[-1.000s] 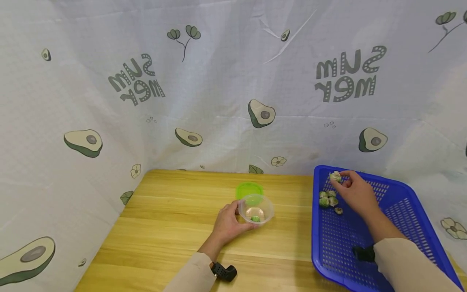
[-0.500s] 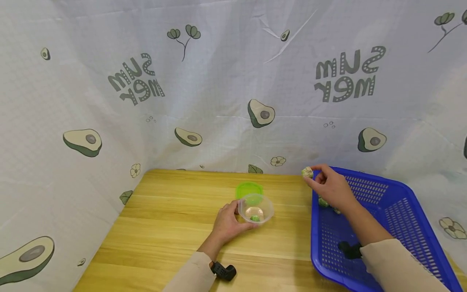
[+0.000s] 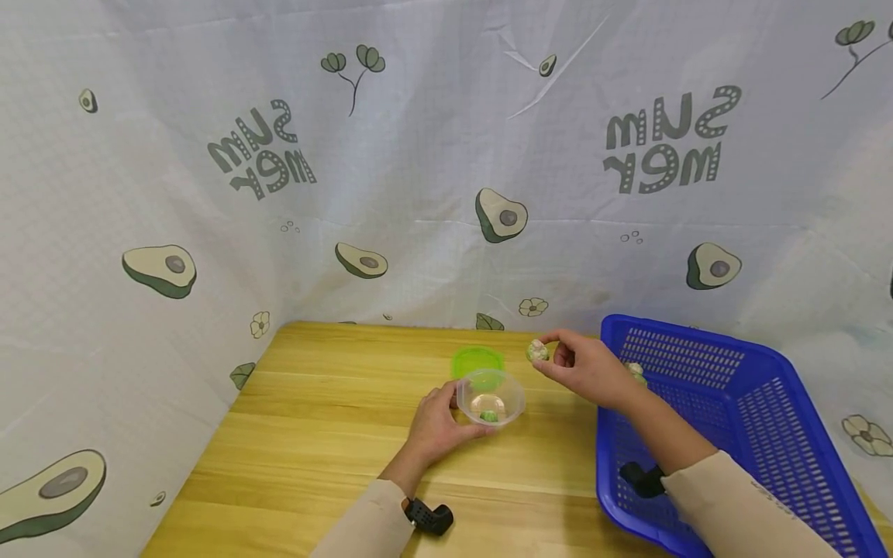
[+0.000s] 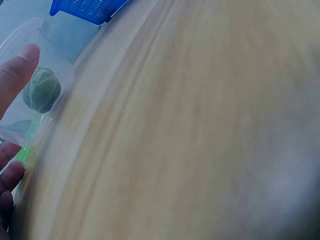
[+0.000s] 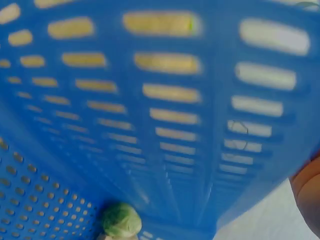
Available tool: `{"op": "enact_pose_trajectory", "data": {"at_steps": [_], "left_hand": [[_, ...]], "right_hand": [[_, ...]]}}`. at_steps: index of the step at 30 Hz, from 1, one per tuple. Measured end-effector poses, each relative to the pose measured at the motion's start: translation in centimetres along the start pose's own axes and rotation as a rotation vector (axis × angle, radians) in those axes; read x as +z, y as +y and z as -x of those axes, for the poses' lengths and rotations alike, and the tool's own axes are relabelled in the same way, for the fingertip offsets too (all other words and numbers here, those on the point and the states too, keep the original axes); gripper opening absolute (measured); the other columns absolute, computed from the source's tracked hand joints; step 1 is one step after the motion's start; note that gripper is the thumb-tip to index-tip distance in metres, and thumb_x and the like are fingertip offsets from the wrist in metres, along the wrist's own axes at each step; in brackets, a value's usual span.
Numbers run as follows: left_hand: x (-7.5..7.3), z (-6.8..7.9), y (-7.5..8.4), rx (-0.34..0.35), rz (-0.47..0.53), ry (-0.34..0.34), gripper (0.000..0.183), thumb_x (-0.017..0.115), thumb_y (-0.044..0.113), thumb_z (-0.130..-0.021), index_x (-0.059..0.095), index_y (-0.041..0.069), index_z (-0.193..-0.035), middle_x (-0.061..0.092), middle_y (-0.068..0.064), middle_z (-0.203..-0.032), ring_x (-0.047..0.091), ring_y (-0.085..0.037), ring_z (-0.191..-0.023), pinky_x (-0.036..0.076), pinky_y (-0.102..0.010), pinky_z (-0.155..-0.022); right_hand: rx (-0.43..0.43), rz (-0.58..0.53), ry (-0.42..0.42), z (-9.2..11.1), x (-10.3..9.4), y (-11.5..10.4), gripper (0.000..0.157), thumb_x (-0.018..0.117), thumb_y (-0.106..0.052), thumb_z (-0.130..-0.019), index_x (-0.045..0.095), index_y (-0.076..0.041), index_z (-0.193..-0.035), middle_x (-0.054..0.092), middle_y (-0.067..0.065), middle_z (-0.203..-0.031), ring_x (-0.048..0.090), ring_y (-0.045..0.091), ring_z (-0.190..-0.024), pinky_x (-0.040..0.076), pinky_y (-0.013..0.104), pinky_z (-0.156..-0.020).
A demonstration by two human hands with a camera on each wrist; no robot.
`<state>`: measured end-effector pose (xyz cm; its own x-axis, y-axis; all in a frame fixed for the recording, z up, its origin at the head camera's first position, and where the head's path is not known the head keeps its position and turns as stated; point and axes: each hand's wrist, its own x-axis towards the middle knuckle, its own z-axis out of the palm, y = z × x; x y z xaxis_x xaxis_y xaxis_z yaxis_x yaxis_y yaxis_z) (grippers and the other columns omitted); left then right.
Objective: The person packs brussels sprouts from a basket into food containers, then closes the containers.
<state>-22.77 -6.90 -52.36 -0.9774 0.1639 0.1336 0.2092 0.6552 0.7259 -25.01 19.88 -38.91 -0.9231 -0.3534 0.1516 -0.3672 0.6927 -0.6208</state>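
My left hand (image 3: pixel 436 430) curls round the near left side of a clear plastic tub (image 3: pixel 512 403) on the table. Inside the tub lies one Brussels sprout (image 4: pixel 42 90), seen through its wall in the left wrist view. With thumb and forefinger, my right hand (image 3: pixel 586 368) pinches another Brussels sprout (image 3: pixel 537 351), held in the air to the right of a green lid (image 3: pixel 477 359). The lid lies flat behind the tub. In the right wrist view only a bit of the hand shows at the right edge.
A blue plastic basket (image 3: pixel 605 465) stands at the right, under my right forearm. Brussels sprouts (image 5: pixel 121 220) lie in it, mostly hidden by the arm in the head view. A printed curtain (image 3: pixel 418 155) hangs behind the wooden table (image 3: pixel 314 434).
My right hand has carried the pinched sprout leftward out over the basket's rim, toward the tub and lid. The left hand and tub have stayed in place.
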Motion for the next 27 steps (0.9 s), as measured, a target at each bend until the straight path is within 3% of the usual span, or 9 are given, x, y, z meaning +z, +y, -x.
{"op": "enact_pose_trajectory", "data": {"at_steps": [13, 27], "left_hand": [[-0.1, 0.1, 0.1, -0.002, 0.004, -0.003, 0.093, 0.086, 0.064, -0.069, 0.054, 0.017, -0.142, 0.066, 0.002, -0.111, 0.056, -0.013, -0.1, 0.046, -0.037, -0.09], [-0.2, 0.0, 0.0, 0.004, -0.004, -0.008, 0.093, 0.086, 0.065, -0.07, 0.055, 0.016, -0.142, 0.065, 0.002, -0.11, 0.056, -0.012, -0.098, 0.046, -0.034, -0.085]], "right_hand": [[-0.111, 0.03, -0.164, -0.6, 2.1, -0.7, 0.028, 0.077, -0.02, -0.092, 0.067, -0.011, -0.117, 0.053, -0.006, -0.071, 0.046, 0.007, -0.059, 0.041, 0.025, -0.057], [-0.099, 0.064, -0.282, -0.5, 3.8, -0.1, 0.03, 0.073, -0.022, -0.095, 0.066, -0.012, -0.123, 0.053, -0.006, -0.072, 0.046, 0.007, -0.058, 0.04, 0.024, -0.054]]}}
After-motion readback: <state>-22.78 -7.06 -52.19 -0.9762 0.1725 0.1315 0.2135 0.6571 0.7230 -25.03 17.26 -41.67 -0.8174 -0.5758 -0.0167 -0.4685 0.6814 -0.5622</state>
